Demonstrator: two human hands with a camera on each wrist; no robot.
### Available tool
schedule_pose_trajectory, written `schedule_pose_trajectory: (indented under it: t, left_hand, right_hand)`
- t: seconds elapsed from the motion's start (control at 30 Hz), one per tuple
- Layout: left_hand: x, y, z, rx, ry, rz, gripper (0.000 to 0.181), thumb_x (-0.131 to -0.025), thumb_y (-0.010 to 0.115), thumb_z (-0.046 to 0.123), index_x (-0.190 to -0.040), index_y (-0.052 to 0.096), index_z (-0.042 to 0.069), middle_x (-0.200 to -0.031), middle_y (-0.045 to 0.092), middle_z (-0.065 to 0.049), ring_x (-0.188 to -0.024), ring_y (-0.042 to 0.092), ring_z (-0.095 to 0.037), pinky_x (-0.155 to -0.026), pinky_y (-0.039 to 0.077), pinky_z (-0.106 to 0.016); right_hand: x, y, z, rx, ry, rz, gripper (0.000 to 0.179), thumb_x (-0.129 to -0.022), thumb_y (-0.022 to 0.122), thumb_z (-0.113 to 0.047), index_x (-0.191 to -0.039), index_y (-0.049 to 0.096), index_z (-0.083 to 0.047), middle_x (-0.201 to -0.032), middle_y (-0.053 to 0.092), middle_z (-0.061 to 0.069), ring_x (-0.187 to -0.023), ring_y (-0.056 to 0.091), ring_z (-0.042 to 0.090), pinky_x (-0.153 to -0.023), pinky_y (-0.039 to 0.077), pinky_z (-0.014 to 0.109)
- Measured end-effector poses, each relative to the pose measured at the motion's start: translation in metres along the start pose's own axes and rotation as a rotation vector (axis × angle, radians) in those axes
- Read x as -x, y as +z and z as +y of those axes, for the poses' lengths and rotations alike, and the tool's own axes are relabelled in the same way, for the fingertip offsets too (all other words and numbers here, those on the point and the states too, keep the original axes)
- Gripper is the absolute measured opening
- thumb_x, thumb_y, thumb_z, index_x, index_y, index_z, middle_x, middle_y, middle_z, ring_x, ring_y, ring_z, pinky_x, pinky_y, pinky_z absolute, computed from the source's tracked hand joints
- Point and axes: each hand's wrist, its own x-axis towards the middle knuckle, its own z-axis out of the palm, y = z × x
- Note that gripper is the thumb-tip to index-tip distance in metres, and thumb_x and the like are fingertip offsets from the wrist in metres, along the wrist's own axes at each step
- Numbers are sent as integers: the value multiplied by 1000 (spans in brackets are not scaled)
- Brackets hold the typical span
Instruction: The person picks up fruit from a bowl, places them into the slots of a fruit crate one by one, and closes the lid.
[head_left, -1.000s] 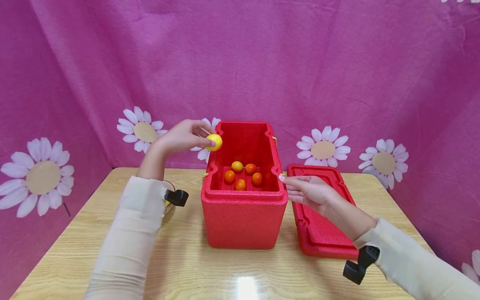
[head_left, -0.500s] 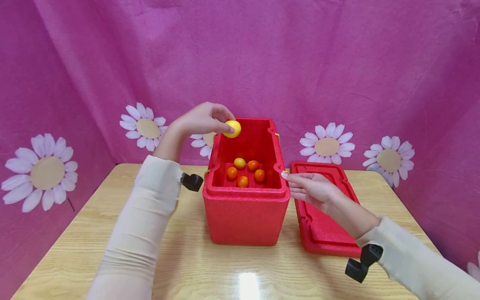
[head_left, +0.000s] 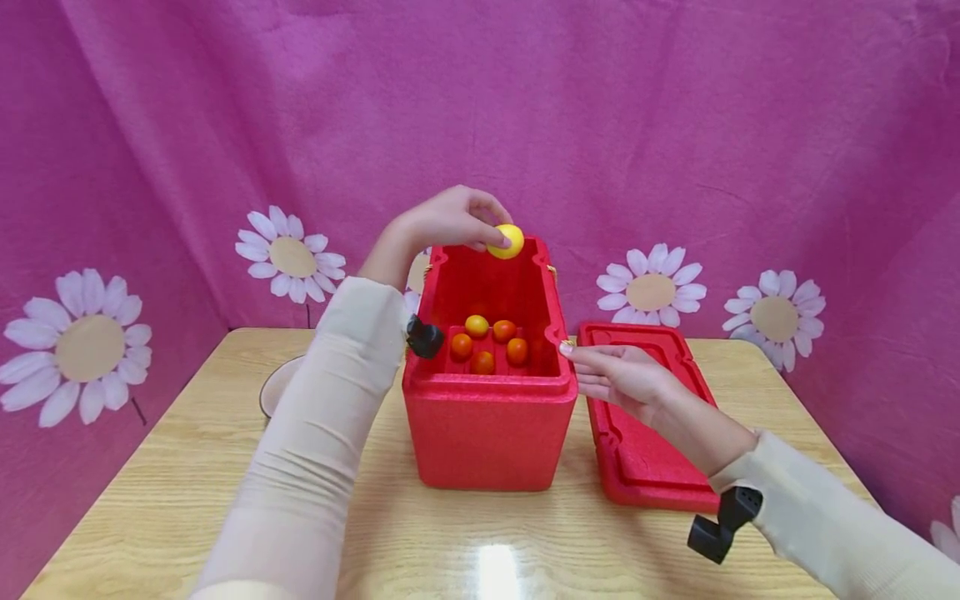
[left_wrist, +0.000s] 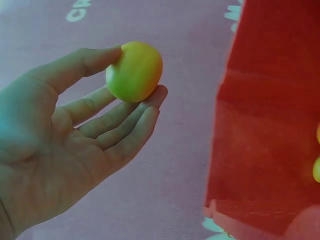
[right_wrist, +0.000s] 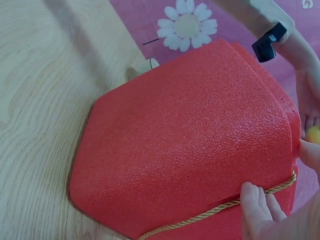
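Observation:
My left hand (head_left: 448, 218) pinches a yellow tomato (head_left: 507, 242) between thumb and fingertips, high over the back part of a red foam box (head_left: 491, 437). In the left wrist view this tomato (left_wrist: 135, 71) shows a greenish patch. The box stands uncovered, with several orange-red tomatoes (head_left: 483, 362) and one yellow tomato (head_left: 476, 326) on its floor. My right hand (head_left: 626, 375) holds the box's right side, thumb at the rim and fingers against the outer wall. In the right wrist view those fingers lie by a twisted gold cord (right_wrist: 215, 211).
To the right of the box lies its red lid (head_left: 652, 450) on the wooden table (head_left: 450, 542). A pale bowl (head_left: 276, 385) stands to the left, mostly behind my left forearm. Behind the table hangs a pink curtain (head_left: 480, 108) with daisies.
The left hand has carried the yellow tomato rightward and farther back, from the box's left edge to over its opening. The right hand stays at the rim.

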Motion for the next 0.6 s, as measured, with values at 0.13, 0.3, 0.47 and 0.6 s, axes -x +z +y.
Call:
schedule_pose_trajectory:
  t: [0.13,0.3,0.47,0.6]
  left_hand:
    - [-11,2,-9,-23,-79,-38,34,-90,63,18,-122,60,6,-118,61,-10,-104,59,-24,-101,50,-35]
    - [-19,9,-24,-73,-176,-79,36,-90,64,17,-124,59,5,-122,57,-11,-106,56,-23,-102,49,-35]
    - [-24,18,-32,-134,-212,-80,38,-90,63,18,-126,60,7,-126,59,-11,-111,56,-24,-102,50,-34]
    - [-26,21,-33,-220,-226,-14,42,-90,62,17,-131,58,9,-134,57,-11,-121,52,-27,-107,45,-37]
  right_hand:
    - [0,2,0,4,2,-2,72,-93,60,-35,-146,31,4,-117,64,4,-92,67,2,-86,55,21]
    - [-1,3,2,-6,1,-10,70,-94,59,-34,-145,32,5,-117,65,5,-90,68,2,-86,56,21]
    - [-1,3,0,-21,4,-14,70,-93,61,-34,-145,33,4,-99,69,-5,-88,69,3,-84,56,21]
    - [0,4,-1,-13,4,-11,71,-93,61,-34,-145,32,4,-104,68,-3,-89,68,3,-84,56,21]
